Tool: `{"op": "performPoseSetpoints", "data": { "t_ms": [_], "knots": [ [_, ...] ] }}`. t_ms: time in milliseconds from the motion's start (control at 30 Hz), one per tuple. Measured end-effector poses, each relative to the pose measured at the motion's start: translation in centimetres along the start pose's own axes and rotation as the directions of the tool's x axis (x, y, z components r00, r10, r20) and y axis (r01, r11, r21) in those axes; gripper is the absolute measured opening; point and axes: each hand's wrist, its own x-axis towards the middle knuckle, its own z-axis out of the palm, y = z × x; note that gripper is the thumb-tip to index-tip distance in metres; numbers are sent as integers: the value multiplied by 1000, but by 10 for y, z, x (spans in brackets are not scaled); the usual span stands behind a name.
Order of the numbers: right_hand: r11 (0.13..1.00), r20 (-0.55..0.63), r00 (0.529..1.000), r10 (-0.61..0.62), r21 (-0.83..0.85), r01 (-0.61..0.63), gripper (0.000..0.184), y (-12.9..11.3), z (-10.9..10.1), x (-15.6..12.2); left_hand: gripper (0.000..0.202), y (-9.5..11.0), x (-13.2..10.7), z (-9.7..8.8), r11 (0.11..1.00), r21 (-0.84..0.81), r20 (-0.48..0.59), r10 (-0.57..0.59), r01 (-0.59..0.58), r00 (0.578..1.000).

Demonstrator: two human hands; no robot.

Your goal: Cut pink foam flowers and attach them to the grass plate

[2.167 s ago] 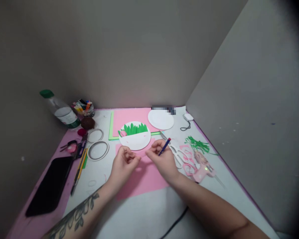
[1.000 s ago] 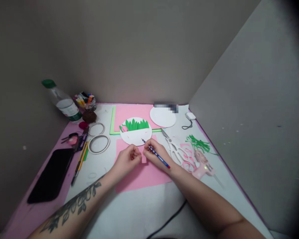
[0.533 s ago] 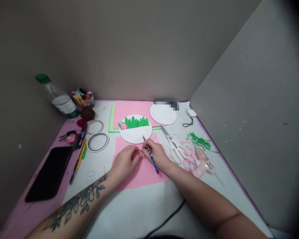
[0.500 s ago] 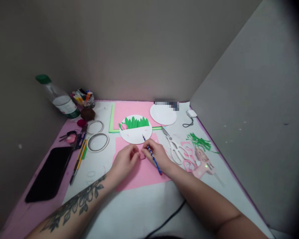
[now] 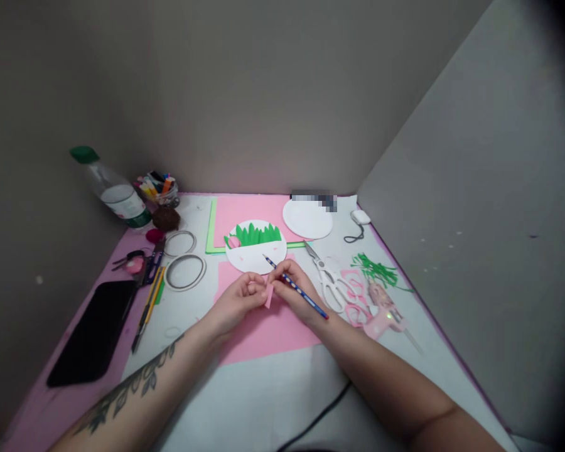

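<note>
Between the fingertips of both hands is a small piece of pink paper (image 5: 269,296). My left hand (image 5: 241,300) is closed in a pinch on its left side. My right hand (image 5: 295,290) pinches the same piece and also carries a blue pencil (image 5: 306,297) slanting across it, tip toward the upper left. Under the hands lies a pink paper sheet (image 5: 268,342). Just beyond is a white paper disc (image 5: 254,258) with green paper grass (image 5: 258,235) and a pink paper flower (image 5: 234,242) at its left.
White-handled scissors (image 5: 332,289), pink paper scraps (image 5: 356,307), green strips (image 5: 375,269) and a pink glue gun (image 5: 383,319) lie to the right. Tape rolls (image 5: 185,272), pencils (image 5: 148,311), a black phone (image 5: 93,333) and a bottle (image 5: 122,199) are left. A white plate (image 5: 307,220) lies behind.
The pink piece has been raised and turned more upright between my fingers. In my right hand the pencil has tipped flatter, its back end swinging right.
</note>
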Motion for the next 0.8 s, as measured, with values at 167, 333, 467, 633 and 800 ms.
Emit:
{"op": "performPoseSetpoints", "data": {
  "t_ms": [167, 333, 467, 633, 800],
  "knots": [
    [1000, 7, 1000, 1, 5, -1, 19, -1, 2, -1, 29, 3, -2, 2, 999, -51, -43, -18, 16, 999],
    [991, 82, 990, 115, 64, -121, 16, -1, 1, 0, 22, 3, -2, 5, 997, 69, 43, -46, 43, 998],
    [983, -15, 995, 100, -152, -101, 12, 1, -5, 3, 6, 0, 1, -2, 824, 554, -141, 232, -117, 962],
    [886, -13, 998, 60, -459, -59, 11, 12, -4, 1, 8, -2, -3, -6, 430, 882, 35, 345, -191, 938],
    [895, -15, 999, 32, -444, -35, 8, 14, -4, 0, 11, -3, -4, -6, 447, 878, 2, 352, -170, 936]
  ]
}}
